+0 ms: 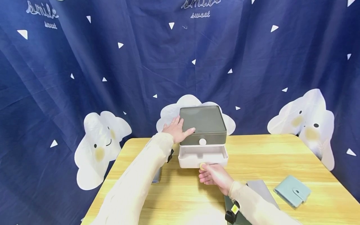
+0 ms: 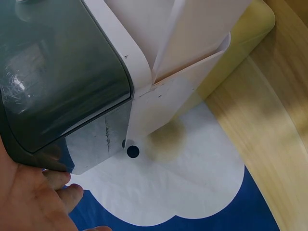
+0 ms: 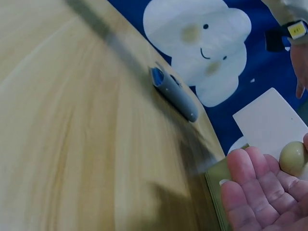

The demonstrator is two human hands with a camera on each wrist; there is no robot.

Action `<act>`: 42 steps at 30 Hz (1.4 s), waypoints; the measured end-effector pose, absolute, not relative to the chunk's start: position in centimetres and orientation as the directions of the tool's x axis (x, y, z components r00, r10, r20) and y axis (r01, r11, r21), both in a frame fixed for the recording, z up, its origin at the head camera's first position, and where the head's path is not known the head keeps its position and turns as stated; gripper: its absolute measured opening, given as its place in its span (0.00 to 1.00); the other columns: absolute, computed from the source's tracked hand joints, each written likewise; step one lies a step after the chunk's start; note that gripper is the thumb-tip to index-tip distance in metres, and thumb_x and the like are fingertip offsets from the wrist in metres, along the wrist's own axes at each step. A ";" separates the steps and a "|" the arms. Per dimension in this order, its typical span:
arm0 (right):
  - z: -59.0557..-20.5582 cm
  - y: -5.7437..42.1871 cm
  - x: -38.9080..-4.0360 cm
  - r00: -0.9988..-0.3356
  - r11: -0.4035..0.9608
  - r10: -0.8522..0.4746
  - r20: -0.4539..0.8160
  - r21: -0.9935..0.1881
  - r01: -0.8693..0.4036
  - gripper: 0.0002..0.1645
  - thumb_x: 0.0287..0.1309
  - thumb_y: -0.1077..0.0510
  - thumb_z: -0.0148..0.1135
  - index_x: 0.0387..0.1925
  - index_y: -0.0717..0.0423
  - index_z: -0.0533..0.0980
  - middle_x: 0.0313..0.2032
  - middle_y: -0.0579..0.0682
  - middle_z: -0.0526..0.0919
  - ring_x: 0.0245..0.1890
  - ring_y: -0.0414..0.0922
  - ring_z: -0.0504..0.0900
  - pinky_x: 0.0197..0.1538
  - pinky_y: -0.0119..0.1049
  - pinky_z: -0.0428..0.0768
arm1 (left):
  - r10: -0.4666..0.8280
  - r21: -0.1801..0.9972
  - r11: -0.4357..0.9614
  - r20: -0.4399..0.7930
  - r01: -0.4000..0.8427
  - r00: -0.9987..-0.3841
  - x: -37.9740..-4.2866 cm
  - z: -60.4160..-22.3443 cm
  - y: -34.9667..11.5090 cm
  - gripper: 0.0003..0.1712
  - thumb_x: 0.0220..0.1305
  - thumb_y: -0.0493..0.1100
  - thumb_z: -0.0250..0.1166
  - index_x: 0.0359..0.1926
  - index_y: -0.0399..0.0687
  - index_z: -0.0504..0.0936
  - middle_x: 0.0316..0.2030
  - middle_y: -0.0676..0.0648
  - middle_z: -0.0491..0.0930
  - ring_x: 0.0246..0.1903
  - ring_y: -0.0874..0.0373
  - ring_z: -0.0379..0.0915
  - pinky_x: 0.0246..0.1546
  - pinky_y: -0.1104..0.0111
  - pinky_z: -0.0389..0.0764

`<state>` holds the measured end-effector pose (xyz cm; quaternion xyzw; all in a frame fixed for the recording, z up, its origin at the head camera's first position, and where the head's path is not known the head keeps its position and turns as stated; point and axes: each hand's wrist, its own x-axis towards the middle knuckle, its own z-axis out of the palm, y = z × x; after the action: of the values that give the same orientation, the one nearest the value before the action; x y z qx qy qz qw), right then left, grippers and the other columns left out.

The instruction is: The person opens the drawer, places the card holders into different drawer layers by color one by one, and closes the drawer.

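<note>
One box (image 1: 202, 120) by the tabletop's (image 1: 253, 156) far edge: rests left hand (image 1: 175, 130), straight-fingered and gripping nothing, across its left rim. Pinches with nearer right hand (image 1: 216, 176) the knob (image 1: 202, 166) of the jutting lower drawer (image 1: 187, 162), just beyond the fingertips, long front parallel to the far edge; leaves room out toward the right edge.
</note>
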<state>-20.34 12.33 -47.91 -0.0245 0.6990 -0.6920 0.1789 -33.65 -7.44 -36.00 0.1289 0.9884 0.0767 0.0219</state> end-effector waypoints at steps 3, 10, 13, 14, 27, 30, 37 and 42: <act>-47.9 12.3 -19.7 -0.931 0.039 -0.298 -0.212 -0.977 0.210 0.29 0.65 0.40 0.55 0.42 0.66 0.77 0.33 0.57 0.84 0.31 0.47 0.84 0.38 0.40 0.82 | 0.252 0.161 0.956 -0.028 0.244 -0.967 -33.7 -36.0 -7.5 0.63 0.52 0.86 0.30 0.76 0.48 0.49 0.76 0.47 0.38 0.74 0.52 0.32 0.68 0.42 0.44; -47.6 12.2 -18.3 -0.925 0.040 -0.322 -0.202 -0.979 0.200 0.29 0.65 0.40 0.55 0.41 0.65 0.77 0.33 0.55 0.83 0.31 0.47 0.84 0.38 0.42 0.82 | 0.246 0.163 0.957 -0.022 0.239 -0.969 -33.6 -36.0 -7.6 0.63 0.52 0.86 0.31 0.76 0.47 0.49 0.76 0.47 0.39 0.74 0.51 0.35 0.67 0.42 0.44; -47.4 12.3 -17.7 -0.923 0.046 -0.334 -0.192 -0.981 0.188 0.29 0.65 0.40 0.54 0.41 0.65 0.77 0.33 0.56 0.83 0.31 0.48 0.84 0.39 0.43 0.82 | 0.243 0.158 0.959 -0.025 0.236 -0.970 -33.5 -35.8 -7.6 0.63 0.52 0.86 0.30 0.76 0.48 0.49 0.76 0.47 0.38 0.74 0.51 0.34 0.67 0.42 0.44; -47.4 12.4 -17.5 -0.922 0.046 -0.337 -0.191 -0.981 0.186 0.29 0.65 0.40 0.54 0.41 0.65 0.77 0.33 0.56 0.83 0.32 0.48 0.84 0.39 0.43 0.82 | 0.245 0.158 0.958 -0.027 0.238 -0.969 -33.4 -35.7 -7.5 0.63 0.52 0.86 0.30 0.76 0.48 0.48 0.76 0.47 0.38 0.74 0.52 0.34 0.68 0.42 0.44; -47.7 12.7 -15.2 -0.901 0.032 -0.389 -0.193 -0.980 0.196 0.28 0.67 0.43 0.54 0.40 0.68 0.78 0.32 0.56 0.84 0.32 0.49 0.85 0.40 0.45 0.82 | 0.264 0.156 0.954 -0.035 0.256 -0.964 -32.3 -34.4 -7.3 0.59 0.57 0.83 0.32 0.76 0.46 0.49 0.76 0.46 0.38 0.74 0.52 0.34 0.68 0.43 0.44; -47.8 12.7 -14.9 -0.895 0.033 -0.405 -0.190 -0.981 0.193 0.29 0.67 0.43 0.53 0.41 0.69 0.78 0.32 0.56 0.84 0.32 0.48 0.85 0.40 0.45 0.82 | 0.268 0.151 0.954 -0.034 0.260 -0.963 -32.2 -34.3 -7.3 0.59 0.57 0.83 0.32 0.76 0.46 0.49 0.76 0.46 0.39 0.74 0.51 0.35 0.68 0.43 0.45; -47.8 12.7 -14.4 -0.884 0.033 -0.425 -0.194 -0.980 0.199 0.28 0.68 0.44 0.52 0.40 0.69 0.78 0.32 0.55 0.84 0.31 0.47 0.84 0.38 0.43 0.82 | 0.268 0.153 0.954 -0.039 0.259 -0.963 -32.1 -34.2 -7.3 0.59 0.57 0.83 0.32 0.76 0.46 0.49 0.76 0.45 0.39 0.74 0.50 0.35 0.68 0.43 0.45; -47.9 12.7 -14.1 -0.889 0.026 -0.415 -0.195 -0.979 0.203 0.27 0.69 0.45 0.52 0.40 0.68 0.78 0.31 0.56 0.84 0.31 0.48 0.85 0.39 0.44 0.83 | 0.265 0.144 0.956 -0.044 0.256 -0.963 -32.3 -34.5 -7.4 0.59 0.57 0.83 0.31 0.76 0.47 0.48 0.76 0.46 0.38 0.74 0.51 0.35 0.68 0.43 0.45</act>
<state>-14.08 12.69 -47.86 -0.0778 0.6809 -0.6933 0.2228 -32.27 -7.40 -34.47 0.1317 0.9884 0.0689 0.0314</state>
